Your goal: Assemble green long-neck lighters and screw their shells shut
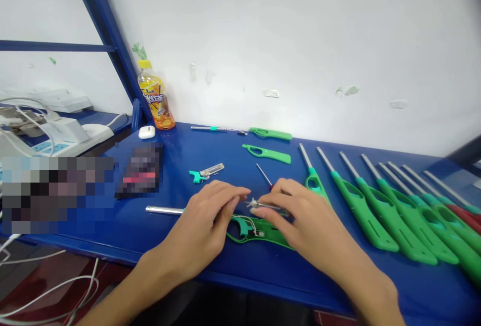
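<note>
In my right hand point(306, 215) is a clear lighter fuel tank point(254, 203), pinched between thumb and fingers with its pale valve end pointing left. My left hand point(199, 225) is closed in a pinch right beside that valve; whatever its fingertips hold is too small to make out. Below both hands lies an opened green gas lighter point(270, 233), its teal trigger and thin wires showing and its metal tube point(164, 210) reaching out to the left. A screwdriver point(264, 175) lies just behind my right hand, its handle partly hidden.
Several assembled green lighters point(376, 218) lie in a row on the right, with red ones point(466, 218) at the edge. Behind my hands are green shell halves point(271, 154), a loose tube point(203, 128) and a teal trigger with tank point(206, 171). A drink bottle point(156, 96) stands back left.
</note>
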A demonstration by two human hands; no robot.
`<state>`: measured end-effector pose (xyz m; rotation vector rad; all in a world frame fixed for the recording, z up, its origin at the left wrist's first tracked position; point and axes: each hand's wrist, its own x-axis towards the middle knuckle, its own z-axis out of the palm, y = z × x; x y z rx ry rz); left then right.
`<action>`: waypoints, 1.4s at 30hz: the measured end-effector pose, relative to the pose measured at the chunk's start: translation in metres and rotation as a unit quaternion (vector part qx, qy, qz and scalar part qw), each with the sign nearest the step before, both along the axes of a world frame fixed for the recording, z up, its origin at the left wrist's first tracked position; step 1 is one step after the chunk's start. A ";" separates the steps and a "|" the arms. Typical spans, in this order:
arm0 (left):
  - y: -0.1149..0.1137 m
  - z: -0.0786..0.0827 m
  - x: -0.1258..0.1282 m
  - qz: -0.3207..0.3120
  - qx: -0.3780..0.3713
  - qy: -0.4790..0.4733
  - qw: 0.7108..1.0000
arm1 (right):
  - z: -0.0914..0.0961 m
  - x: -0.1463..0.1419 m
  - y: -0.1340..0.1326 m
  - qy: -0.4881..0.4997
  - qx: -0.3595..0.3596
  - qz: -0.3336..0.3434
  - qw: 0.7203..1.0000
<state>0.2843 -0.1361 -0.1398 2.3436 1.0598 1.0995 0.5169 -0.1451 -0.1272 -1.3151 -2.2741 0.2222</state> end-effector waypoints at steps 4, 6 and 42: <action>-0.007 0.011 -0.013 0.019 -0.013 0.103 0.994 | -0.004 0.011 0.002 -0.020 -0.056 0.011 0.998; -0.011 0.013 -0.021 0.033 -0.003 0.148 0.988 | -0.004 0.015 0.002 -0.023 -0.066 0.005 0.998; 0.007 0.011 -0.049 -0.021 -0.106 0.198 0.974 | 0.012 0.012 -0.005 -0.058 -0.177 -0.038 0.982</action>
